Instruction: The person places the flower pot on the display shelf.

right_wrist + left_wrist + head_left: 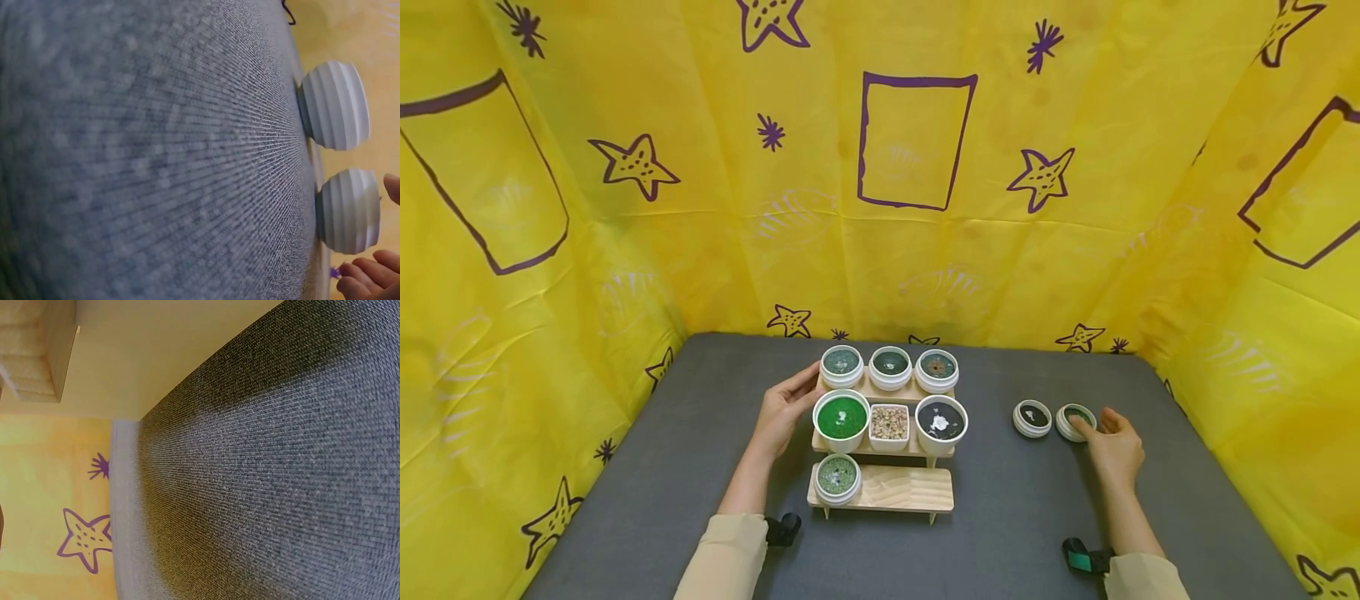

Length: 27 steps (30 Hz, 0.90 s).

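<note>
A three-tier wooden stand (910, 487) carries several small pots, and my left hand (781, 412) rests at the left end of its top tier. Its fingers reach beside the pot with grey-green contents (842, 362). The left wrist view shows the wooden tier end (34, 356) and pale side panel. At the right, my right hand (1116, 446) is at a white pot with dark green contents (1077, 422), thumb over its rim. In the right wrist view, the thumb and fingers (369, 275) stand spread around this ribbed pot (349, 211), with gaps showing.
Left of that pot stands another white pot with black contents (1032, 418). The bottom tier holds a speckled green pot (837, 477) at its left. A square dish of mixed bits (889, 425) sits mid-stand. Yellow patterned cloth (917, 267) surrounds the grey table (1007, 517).
</note>
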### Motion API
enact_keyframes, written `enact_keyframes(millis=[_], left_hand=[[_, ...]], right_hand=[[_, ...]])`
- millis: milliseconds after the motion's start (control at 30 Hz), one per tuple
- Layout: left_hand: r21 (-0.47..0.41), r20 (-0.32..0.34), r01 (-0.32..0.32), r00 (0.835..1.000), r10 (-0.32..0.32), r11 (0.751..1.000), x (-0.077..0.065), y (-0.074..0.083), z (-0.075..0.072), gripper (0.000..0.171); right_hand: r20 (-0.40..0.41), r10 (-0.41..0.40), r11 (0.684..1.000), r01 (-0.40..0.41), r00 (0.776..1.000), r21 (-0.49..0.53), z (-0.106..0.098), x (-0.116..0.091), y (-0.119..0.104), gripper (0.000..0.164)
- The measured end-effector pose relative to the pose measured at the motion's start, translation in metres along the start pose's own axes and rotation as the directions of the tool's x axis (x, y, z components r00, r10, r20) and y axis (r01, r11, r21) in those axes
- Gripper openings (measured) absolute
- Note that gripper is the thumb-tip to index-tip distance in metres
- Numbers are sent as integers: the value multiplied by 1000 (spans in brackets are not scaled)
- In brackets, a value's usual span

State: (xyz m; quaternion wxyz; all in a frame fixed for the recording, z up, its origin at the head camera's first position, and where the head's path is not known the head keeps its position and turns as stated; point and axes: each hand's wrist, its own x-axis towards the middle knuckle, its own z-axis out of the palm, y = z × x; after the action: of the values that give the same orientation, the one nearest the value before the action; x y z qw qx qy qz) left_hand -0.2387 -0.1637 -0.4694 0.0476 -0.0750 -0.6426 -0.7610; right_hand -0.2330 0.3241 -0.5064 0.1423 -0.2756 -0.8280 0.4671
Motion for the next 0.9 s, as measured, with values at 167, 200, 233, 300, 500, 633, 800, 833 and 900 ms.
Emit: enact_keyframes(millis=[167,200,233,300,500,633,800,833,900], left_hand=[[1,-1,2,1000,-2,1000,0,0,0,54],[1,-2,1,1000,-1,1000,0,1,1,54],[1,-3,1,1000,-1,1000,-1,1,1,54],[-1,-4,0,1000,0,1000,-1,1,0,54],[-2,-4,-9,1000,9,1000,-1,1,0,54],[1,-4,-13,1000,13,1000,-1,1,1,54],[-3,-1,-12,1000,12,1000,-1,0,1,53],[-4,-1,-12,1000,12,1000,-1,0,0,53],[-4,0,-12,1000,12,1000,-1,0,0,54]], right_hand=[[18,7,1000,-7,1000,-15,1,3,5,73],[22,9,1000,-9,1000,-15,1,3,5,73],[27,7,1000,-7,1000,-9,1,3,6,73],[34,3,1000,-3,999,-5,1,3,7,74],[31,-14,999,15,999,-41,3,1,8,73],[18,-25,999,26,1000,-43,4,0,9,70],[2,-27,999,27,1000,-40,5,0,10,68],[-1,-28,999,28,1000,-40,5,0,10,68],[-8,-28,999,27,1000,-41,5,0,10,67]])
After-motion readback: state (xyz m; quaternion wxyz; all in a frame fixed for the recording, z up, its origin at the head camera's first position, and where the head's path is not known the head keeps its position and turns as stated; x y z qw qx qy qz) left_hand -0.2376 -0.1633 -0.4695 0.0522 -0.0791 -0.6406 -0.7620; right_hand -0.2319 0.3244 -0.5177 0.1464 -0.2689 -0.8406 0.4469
